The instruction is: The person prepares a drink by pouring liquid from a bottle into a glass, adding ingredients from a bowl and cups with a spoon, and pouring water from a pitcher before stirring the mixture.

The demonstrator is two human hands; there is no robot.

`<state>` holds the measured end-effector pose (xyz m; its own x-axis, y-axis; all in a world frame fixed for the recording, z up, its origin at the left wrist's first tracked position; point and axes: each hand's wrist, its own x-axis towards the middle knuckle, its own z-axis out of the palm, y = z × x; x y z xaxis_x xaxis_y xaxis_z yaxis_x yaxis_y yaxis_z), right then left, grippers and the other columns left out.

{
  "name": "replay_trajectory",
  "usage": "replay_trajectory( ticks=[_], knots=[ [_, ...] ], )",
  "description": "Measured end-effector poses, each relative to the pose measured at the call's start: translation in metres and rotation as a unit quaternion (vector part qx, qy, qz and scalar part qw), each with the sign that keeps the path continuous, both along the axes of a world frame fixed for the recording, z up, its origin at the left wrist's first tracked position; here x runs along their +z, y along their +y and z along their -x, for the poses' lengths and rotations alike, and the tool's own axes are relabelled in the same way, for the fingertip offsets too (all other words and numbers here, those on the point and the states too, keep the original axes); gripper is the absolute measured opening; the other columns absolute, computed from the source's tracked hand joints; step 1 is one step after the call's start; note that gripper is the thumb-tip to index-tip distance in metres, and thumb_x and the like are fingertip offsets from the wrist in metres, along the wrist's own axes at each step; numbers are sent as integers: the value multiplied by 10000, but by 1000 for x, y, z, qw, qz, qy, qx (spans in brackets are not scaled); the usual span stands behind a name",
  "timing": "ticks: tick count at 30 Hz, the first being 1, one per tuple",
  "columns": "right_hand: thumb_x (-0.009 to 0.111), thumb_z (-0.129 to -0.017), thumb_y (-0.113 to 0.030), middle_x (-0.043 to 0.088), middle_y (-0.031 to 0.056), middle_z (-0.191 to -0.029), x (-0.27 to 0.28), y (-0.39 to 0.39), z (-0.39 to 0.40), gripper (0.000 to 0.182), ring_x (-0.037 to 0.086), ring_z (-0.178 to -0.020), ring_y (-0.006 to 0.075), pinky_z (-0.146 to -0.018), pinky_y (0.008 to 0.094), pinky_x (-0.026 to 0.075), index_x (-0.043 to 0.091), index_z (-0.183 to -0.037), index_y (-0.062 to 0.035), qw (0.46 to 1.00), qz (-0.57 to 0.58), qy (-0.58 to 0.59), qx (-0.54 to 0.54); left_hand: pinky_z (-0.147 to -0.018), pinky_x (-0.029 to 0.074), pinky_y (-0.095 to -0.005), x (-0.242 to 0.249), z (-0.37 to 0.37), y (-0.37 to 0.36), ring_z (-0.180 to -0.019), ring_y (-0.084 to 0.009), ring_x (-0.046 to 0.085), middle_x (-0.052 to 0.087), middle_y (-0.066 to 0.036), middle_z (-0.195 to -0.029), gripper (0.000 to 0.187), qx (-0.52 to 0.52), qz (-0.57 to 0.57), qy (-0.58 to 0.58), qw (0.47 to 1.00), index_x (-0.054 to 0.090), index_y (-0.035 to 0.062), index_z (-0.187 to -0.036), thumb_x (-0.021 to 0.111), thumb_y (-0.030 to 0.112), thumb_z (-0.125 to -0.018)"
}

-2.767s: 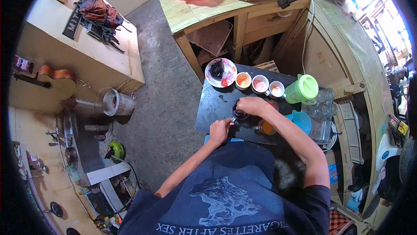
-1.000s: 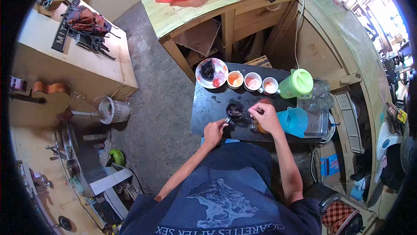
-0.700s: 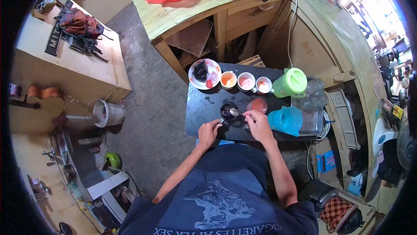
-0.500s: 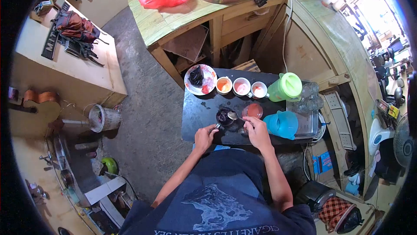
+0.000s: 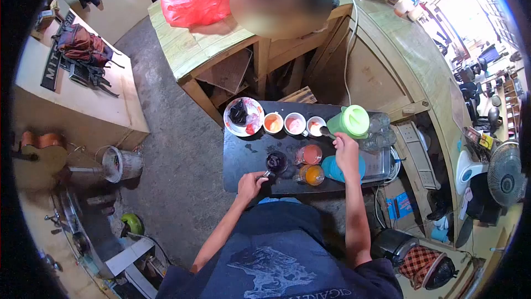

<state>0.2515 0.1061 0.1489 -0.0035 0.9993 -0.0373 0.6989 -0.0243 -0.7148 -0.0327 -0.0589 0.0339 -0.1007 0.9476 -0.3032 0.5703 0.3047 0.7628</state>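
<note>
Readable writing is scarce: pale letters are running along the bottom edge of the frame on the person's dark shirt [image 5: 276, 266], cut off and upside down, and a black sign [image 5: 53, 61] at upper left is showing "MIT" before a bag covers the rest.

The left hand [image 5: 250, 183], just below frame centre, is pinching the handle of a dark cup [image 5: 276, 160] with its fingers closed narrow around it; the cup is standing near the front edge of the black table [image 5: 243, 155]. The right hand [image 5: 345, 147], right of centre, is gripping a spoon [image 5: 326, 132], whose bowl is hovering beside the rightmost of three small white cups [image 5: 295, 123] lined up along the table's far edge.

A white plate [image 5: 241, 117] with dark and red pieces is sitting left of that row. Two glasses, one reddish [image 5: 311, 154] and one orange [image 5: 314, 175], are standing between the hands. A green jug [image 5: 349, 121] is standing just beyond the right hand, and a blue jug [image 5: 332, 169] is lying partly hidden under the forearm. A red plastic bag [image 5: 193, 3] is resting on the wooden bench at the top. A fan [image 5: 503, 172] is standing at far right.
</note>
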Motion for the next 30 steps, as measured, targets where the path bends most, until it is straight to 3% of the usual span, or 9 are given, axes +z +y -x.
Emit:
replay_trajectory(
  ticks=[4, 7, 11, 20, 26, 30],
  knots=[
    [498, -885, -1, 659, 260, -950, -33, 34, 2, 229, 638, -897, 421, -818, 489, 504, 680, -1020, 30, 984, -54, -129, 107, -721, 503, -447, 0, 12, 8, -817, -381, 667, 677, -200, -819, 282, -45, 33, -27, 998, 742, 171, -1076, 706, 321, -840],
    [523, -891, -3, 644, 244, -930, -46, 47, 9, 194, 621, -890, 426, -796, 472, 496, 677, -1001, 37, 974, -48, -155, 158, -733, 508, -441, -4, 19, 14, -842, -374, 675, 690, -192, -863, 286, -75, 29, -32, 996, 743, 169, -1075, 717, 314, -830],
    [501, -837, 32, 628, 224, -898, -57, 57, 15, 298, 614, -914, 402, -818, 483, 486, 688, -1064, -11, 954, -49, -206, 211, -742, 514, -437, -8, 22, 15, -865, -373, 676, 699, -181, -901, 281, -87, 49, -36, 994, 743, 158, -1069, 723, 297, -825],
    [500, -833, 26, 651, 219, -982, -84, 70, 12, 247, 641, -949, 370, -836, 460, 525, 673, -1009, 16, 929, -50, -280, 236, -759, 523, -430, -2, 25, 20, -890, -361, 680, 703, -166, -940, 296, -98, 52, -37, 993, 737, 141, -1076, 712, 309, -834],
    [505, -780, 48, 656, 249, -952, -84, 72, 8, 180, 640, -921, 412, -827, 480, 516, 649, -889, 55, 932, -25, -290, 217, -730, 521, -436, 2, 23, 18, -851, -363, 678, 697, -166, -911, 287, -94, 44, -19, 994, 739, 153, -1069, 696, 325, -844],
    [513, -771, 42, 665, 261, -932, -61, 69, 17, 191, 656, -880, 425, -801, 500, 522, 666, -885, 46, 938, 24, -285, 197, -686, 512, -449, 5, 19, 18, -798, -381, 667, 681, -177, -857, 261, -107, 14, 19, 994, 745, 155, -1042, 689, 324, -851]
  ],
)
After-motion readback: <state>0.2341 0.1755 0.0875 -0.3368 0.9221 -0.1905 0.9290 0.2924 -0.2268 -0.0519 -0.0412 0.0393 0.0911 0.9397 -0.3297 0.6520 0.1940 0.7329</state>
